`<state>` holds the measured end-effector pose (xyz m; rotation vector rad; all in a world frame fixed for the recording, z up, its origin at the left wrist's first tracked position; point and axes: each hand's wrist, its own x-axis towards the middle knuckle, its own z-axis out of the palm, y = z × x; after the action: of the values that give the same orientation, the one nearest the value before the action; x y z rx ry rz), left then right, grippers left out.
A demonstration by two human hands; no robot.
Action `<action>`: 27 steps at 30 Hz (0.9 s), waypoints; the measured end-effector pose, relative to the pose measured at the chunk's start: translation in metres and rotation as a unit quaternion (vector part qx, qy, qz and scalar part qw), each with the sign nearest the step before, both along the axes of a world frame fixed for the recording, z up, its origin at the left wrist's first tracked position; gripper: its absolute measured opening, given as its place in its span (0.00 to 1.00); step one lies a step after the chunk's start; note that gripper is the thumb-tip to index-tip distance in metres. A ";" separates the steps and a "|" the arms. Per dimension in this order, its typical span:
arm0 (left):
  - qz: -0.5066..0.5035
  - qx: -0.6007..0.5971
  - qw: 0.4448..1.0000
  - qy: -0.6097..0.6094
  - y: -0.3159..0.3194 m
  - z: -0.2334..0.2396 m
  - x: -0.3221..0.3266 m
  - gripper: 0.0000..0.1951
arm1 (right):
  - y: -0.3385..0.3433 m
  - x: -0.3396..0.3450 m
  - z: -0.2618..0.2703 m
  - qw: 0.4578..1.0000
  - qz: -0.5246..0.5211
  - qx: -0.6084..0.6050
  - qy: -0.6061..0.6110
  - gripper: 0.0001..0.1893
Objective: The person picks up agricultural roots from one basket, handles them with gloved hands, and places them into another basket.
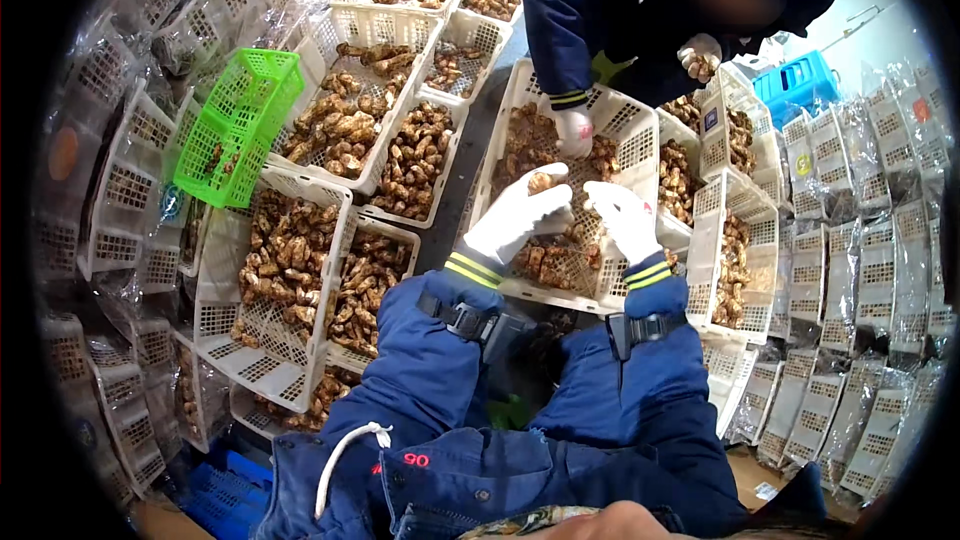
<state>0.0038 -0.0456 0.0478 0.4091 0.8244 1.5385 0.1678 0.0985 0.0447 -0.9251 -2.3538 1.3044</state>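
Note:
My left hand (523, 211), in a white glove, is closed around a brown mushroom (541, 182) that shows between thumb and fingers. My right hand (621, 216), gloved too, hovers a little to the right with its fingertips pointing left; I see nothing in it. Both hands are over a white perforated plastic crate (640, 141) in front of me. More brown mushrooms (546, 262) lie spread across its bottom, with bare mesh between them.
A co-worker's gloved hand (574, 133) reaches into the far side of the same crate; the other holds a mushroom (702, 66). Mushroom-filled crates (306, 382) stand left and right. A green basket (238, 127) rests at left, a blue container (796, 84) at back right. Stacked, plastic-wrapped crates line both sides.

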 end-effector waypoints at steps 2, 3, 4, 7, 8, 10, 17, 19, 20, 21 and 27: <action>0.070 -0.027 0.997 -0.007 -0.001 0.009 -0.003 0.29 | 0.011 0.010 -0.022 0.987 0.046 0.079 -0.133 0.16; 0.114 -0.034 0.993 -0.005 -0.004 0.008 -0.006 0.30 | 0.009 0.008 -0.034 0.966 0.076 0.124 -0.213 0.17; 0.145 -0.061 0.987 -0.014 -0.001 0.007 -0.008 0.30 | 0.014 0.010 -0.052 0.953 0.139 0.116 -0.244 0.18; 0.260 -0.071 0.962 -0.051 -0.004 0.005 -0.014 0.23 | -0.002 0.002 -0.061 0.906 0.234 0.048 -0.349 0.20; 0.314 -0.055 0.946 -0.062 -0.003 0.005 -0.014 0.19 | 0.009 0.005 -0.086 0.882 0.320 0.061 -0.341 0.20; 0.322 -0.024 0.941 -0.098 -0.006 -0.003 -0.020 0.17 | 0.000 -0.007 -0.080 0.863 0.361 0.012 -0.354 0.21; 0.404 -0.076 0.910 -0.054 -0.021 0.007 -0.033 0.21 | 0.009 -0.022 -0.087 0.904 0.213 0.121 -0.349 0.28; 0.416 -0.067 0.905 -0.062 -0.022 0.008 -0.034 0.21 | 0.012 -0.025 -0.079 0.891 0.092 0.209 -0.392 0.26; 0.428 -0.057 0.900 -0.066 -0.023 0.009 -0.034 0.21 | 0.011 -0.028 -0.077 0.879 0.095 0.276 -0.378 0.26; 0.429 -0.058 0.899 -0.071 -0.022 0.011 -0.034 0.21 | 0.010 -0.032 -0.076 0.901 0.106 0.258 -0.332 0.23; 0.446 -0.001 0.889 -0.102 -0.019 0.013 -0.036 0.20 | 0.001 -0.099 -0.102 0.845 0.331 0.314 -0.279 0.18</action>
<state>-0.0325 -0.0641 0.0611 -0.1897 0.8944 2.3774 0.0684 0.0997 -0.0573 -0.2822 -3.4230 0.2969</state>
